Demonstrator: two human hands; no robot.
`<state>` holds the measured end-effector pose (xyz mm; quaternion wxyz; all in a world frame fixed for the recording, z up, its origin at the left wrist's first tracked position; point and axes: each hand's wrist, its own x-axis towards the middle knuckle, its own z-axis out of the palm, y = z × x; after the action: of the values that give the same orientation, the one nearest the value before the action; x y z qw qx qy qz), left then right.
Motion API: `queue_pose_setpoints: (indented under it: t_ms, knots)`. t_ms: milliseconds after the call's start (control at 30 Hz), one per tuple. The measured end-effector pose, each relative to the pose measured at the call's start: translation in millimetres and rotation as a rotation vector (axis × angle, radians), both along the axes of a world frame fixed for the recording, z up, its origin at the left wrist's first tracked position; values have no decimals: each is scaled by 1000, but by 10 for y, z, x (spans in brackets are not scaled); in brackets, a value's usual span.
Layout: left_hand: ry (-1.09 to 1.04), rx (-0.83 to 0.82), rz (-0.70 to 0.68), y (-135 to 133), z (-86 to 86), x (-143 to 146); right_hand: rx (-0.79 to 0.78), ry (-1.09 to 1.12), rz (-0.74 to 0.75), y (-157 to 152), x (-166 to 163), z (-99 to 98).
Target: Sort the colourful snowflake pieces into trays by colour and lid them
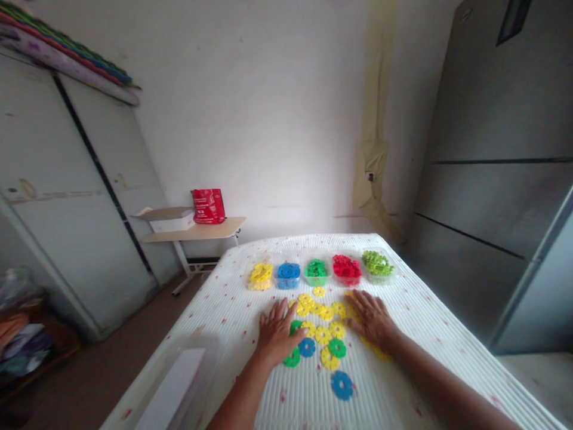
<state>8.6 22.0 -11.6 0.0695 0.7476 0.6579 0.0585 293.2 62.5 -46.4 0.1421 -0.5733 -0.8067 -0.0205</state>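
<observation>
My left hand [276, 332] lies flat and open on the white bedspread [403, 310], its fingers spread at the left edge of a pile of loose flower-shaped plastic discs [323, 325], mostly yellow with some green and blue. My right hand [370, 316] lies flat and open at the right edge of the same pile, partly covering yellow discs. One blue disc [342, 385] lies apart, nearer to me. Neither hand grips anything.
Behind the pile stands a row of small clear tubs: yellow [261, 276], blue [288, 275], dark green [317, 272], red [346, 270], light green [378, 266]. A side table [197, 232] with a red bag [208, 206] stands beyond the bed. Grey cabinets rise at right.
</observation>
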Motion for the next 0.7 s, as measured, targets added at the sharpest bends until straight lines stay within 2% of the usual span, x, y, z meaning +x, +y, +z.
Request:
queue_pose_setpoints:
  t_ms: [167,300,467,600,700]
  knots:
    - [-28,13,-104,182,32,135,29,-5,99,-36,-170,-40]
    - [-32,-5,-151,209,20,179,25,14,149,-56,-330,-18]
    - [-47,-12,-202,37,39,73,0,51,286,-162,-552,13]
    - [-75,-18,-227,-158,55,-57,-26,120,428,-264,-692,132]
    - [-108,5,-213,-262,40,-133,-51,193,404,-226,-763,264]
